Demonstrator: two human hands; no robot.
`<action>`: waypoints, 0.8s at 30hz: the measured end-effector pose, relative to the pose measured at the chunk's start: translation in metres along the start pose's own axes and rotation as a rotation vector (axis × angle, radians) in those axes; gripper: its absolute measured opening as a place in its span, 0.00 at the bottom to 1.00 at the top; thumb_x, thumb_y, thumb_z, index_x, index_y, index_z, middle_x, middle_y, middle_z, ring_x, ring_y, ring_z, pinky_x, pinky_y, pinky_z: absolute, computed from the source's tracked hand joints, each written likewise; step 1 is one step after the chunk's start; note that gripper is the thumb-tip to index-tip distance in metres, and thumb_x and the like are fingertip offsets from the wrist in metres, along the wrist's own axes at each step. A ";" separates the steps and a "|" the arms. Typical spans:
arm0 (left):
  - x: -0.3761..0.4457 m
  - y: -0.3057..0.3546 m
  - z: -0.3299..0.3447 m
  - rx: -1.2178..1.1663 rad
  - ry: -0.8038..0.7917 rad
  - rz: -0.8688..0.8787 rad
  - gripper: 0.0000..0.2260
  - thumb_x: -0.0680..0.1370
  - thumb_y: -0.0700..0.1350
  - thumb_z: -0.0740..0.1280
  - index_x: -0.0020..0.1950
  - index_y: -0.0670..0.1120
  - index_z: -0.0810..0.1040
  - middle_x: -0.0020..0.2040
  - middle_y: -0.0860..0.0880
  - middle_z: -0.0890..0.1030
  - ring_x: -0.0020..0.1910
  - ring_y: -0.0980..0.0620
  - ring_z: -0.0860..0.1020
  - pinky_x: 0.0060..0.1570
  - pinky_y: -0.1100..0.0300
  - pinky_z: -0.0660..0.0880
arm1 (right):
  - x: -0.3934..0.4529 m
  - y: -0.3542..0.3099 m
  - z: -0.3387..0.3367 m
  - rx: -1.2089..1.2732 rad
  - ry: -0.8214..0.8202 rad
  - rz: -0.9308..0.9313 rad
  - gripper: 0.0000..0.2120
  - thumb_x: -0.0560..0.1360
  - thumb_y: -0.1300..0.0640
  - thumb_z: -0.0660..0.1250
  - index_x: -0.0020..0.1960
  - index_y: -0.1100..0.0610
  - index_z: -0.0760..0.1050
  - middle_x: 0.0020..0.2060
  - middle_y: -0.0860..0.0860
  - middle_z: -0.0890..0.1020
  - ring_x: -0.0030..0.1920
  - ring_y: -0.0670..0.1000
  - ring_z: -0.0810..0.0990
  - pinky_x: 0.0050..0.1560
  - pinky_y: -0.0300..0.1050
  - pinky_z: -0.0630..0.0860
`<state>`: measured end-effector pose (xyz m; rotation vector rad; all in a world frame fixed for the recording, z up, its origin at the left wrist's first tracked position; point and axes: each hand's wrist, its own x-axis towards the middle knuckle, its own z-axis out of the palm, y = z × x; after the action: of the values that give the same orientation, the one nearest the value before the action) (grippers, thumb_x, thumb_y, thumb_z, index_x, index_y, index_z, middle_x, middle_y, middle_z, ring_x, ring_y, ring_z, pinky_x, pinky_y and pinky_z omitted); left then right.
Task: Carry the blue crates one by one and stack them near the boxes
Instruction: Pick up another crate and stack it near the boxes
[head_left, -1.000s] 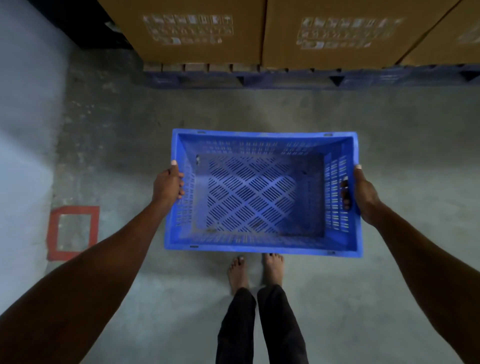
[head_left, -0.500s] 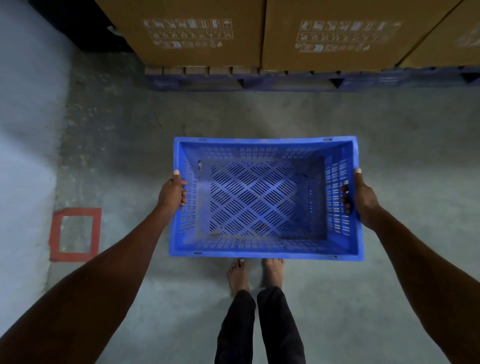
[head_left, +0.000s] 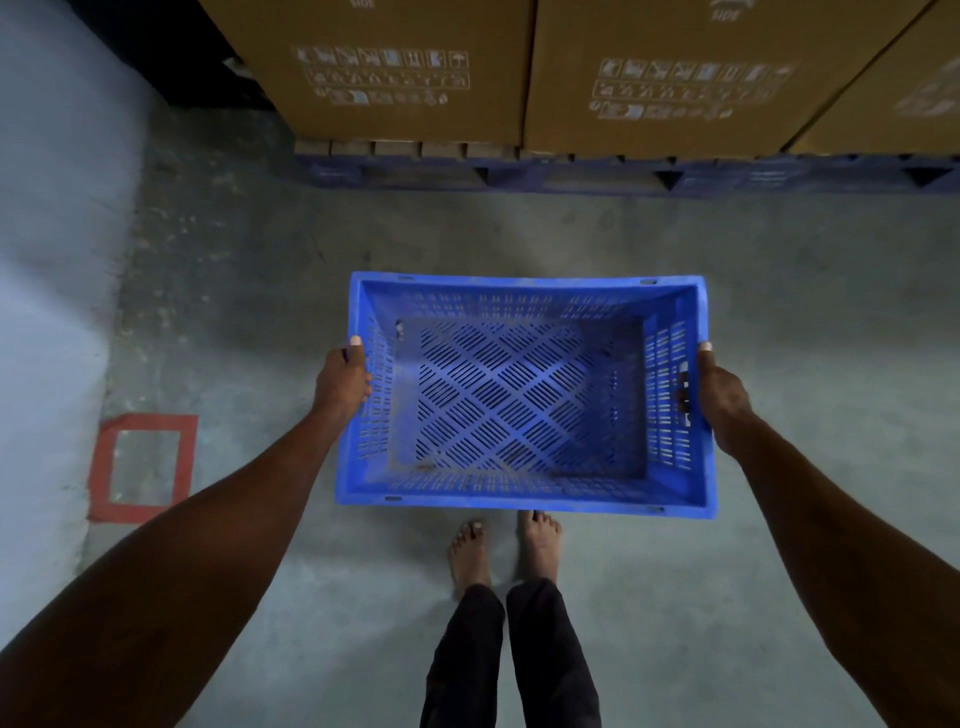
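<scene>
An empty blue slotted crate (head_left: 524, 395) hangs level in front of me, above the concrete floor. My left hand (head_left: 343, 382) grips its left short side, thumb on the rim and fingers through the handle slot. On the opposite short side my right hand (head_left: 719, 392) holds the crate the same way. Large brown cardboard boxes (head_left: 395, 67) stand ahead on a dark blue pallet (head_left: 571, 174), a stretch of floor away from the crate.
A red tape square (head_left: 143, 467) marks the floor at the left, beside a pale wall (head_left: 47, 260). My bare feet (head_left: 504, 551) stand just below the crate's near edge. Grey concrete floor (head_left: 779, 286) lies between crate and pallet.
The boxes and pallet have slid lower and nearer in view. The crate has sunk a little in the frame, with both hands keeping the same hold.
</scene>
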<state>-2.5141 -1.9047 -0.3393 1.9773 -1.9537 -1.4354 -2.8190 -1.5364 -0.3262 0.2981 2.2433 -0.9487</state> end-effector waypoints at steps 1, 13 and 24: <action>-0.002 0.002 -0.002 0.066 0.020 0.007 0.28 0.83 0.63 0.53 0.59 0.39 0.76 0.48 0.38 0.82 0.40 0.42 0.80 0.37 0.56 0.73 | 0.000 0.001 -0.001 -0.048 0.007 -0.018 0.34 0.79 0.30 0.50 0.45 0.58 0.79 0.39 0.59 0.84 0.39 0.60 0.81 0.50 0.57 0.77; -0.152 0.052 -0.066 0.555 0.340 0.610 0.28 0.82 0.60 0.57 0.78 0.47 0.67 0.77 0.41 0.67 0.76 0.37 0.65 0.74 0.38 0.56 | -0.133 -0.047 -0.022 -0.473 0.247 -0.557 0.35 0.76 0.34 0.54 0.77 0.53 0.64 0.74 0.60 0.69 0.76 0.66 0.61 0.74 0.64 0.57; -0.362 0.073 -0.148 0.545 0.498 0.585 0.27 0.82 0.57 0.59 0.80 0.51 0.63 0.81 0.44 0.62 0.79 0.41 0.61 0.75 0.40 0.56 | -0.352 -0.112 -0.067 -0.551 0.114 -1.029 0.34 0.78 0.32 0.55 0.81 0.44 0.56 0.82 0.51 0.54 0.81 0.57 0.43 0.77 0.65 0.46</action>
<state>-2.4112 -1.7163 -0.0045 1.4590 -2.4949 -0.2672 -2.6389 -1.5516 0.0023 -1.1630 2.6354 -0.7050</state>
